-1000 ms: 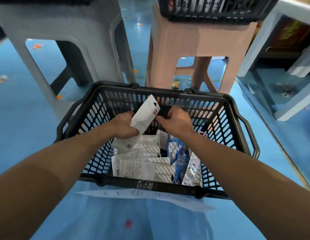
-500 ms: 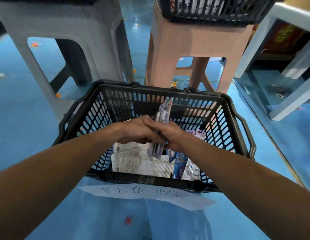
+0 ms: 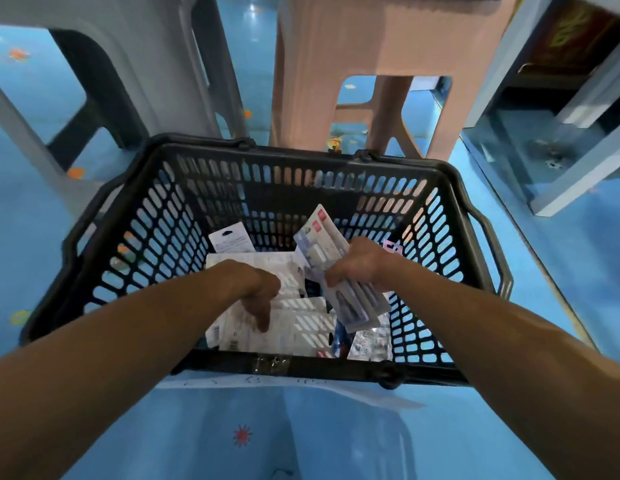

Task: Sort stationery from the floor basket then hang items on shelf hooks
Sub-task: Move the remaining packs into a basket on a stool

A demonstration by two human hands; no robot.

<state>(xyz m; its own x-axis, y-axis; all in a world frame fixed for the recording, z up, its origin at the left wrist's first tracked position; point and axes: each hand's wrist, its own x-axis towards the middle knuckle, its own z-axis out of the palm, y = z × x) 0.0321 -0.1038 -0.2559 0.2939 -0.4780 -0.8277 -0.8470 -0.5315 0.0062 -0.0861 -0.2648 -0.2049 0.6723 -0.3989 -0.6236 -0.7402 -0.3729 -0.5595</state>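
Note:
A black slotted plastic basket stands on the blue floor, with several white and blue stationery packs lying flat in its bottom. My right hand grips a small stack of long white packs above the basket's right half, tilted up to the left. My left hand reaches down into the basket, its fingers pointing down and touching the white packs; what the fingertips do is hidden.
A grey plastic stool stands behind the basket at the left and a pink stool behind it at the middle. A pale blue shelf frame is at the right. A handwritten paper strip hangs off the basket's near wall.
The packs went from my left hand to my right hand, which now holds them alone. My left hand has dropped down onto the packs in the basket. The view has moved closer.

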